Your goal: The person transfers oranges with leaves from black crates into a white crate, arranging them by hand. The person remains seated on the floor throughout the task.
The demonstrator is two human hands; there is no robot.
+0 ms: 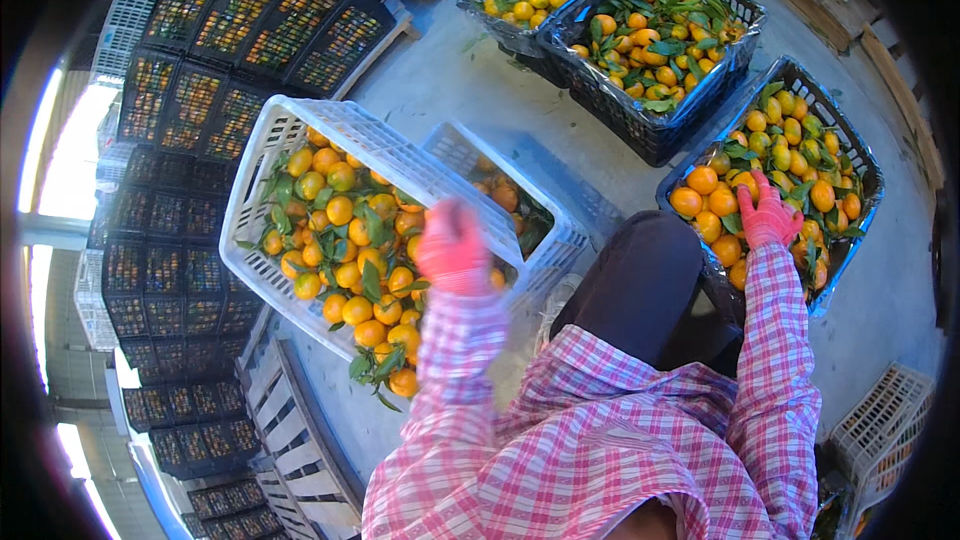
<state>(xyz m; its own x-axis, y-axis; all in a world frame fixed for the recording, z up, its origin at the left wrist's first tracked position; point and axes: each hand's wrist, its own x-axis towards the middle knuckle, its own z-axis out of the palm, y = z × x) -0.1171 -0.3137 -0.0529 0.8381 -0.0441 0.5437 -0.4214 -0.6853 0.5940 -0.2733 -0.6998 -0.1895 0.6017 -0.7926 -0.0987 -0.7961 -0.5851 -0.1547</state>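
My left hand (pixel 452 249), in a pink glove, is blurred over the near side of a tilted white plastic crate (pixel 244 240). Motion blur hides whether its fingers hold anything. Leafy mandarins (pixel 356 240) fill that crate and reach its lower edge. In another pink glove, my right hand (pixel 769 216) lies on the mandarins (pixel 799 142) in a black plastic crate (pixel 859 240) lined with film. Its fingers are spread and touch the fruit, with an orange mandarin (pixel 745 184) by the fingertips.
A second white crate (pixel 566 229) holding some fruit supports the tilted one. Two more black crates of mandarins (pixel 652 139) (pixel 510 34) stand ahead. Stacked full black crates (pixel 169 262) and wooden pallets (pixel 300 420) line the left. Another white crate (pixel 885 420) is at lower right.
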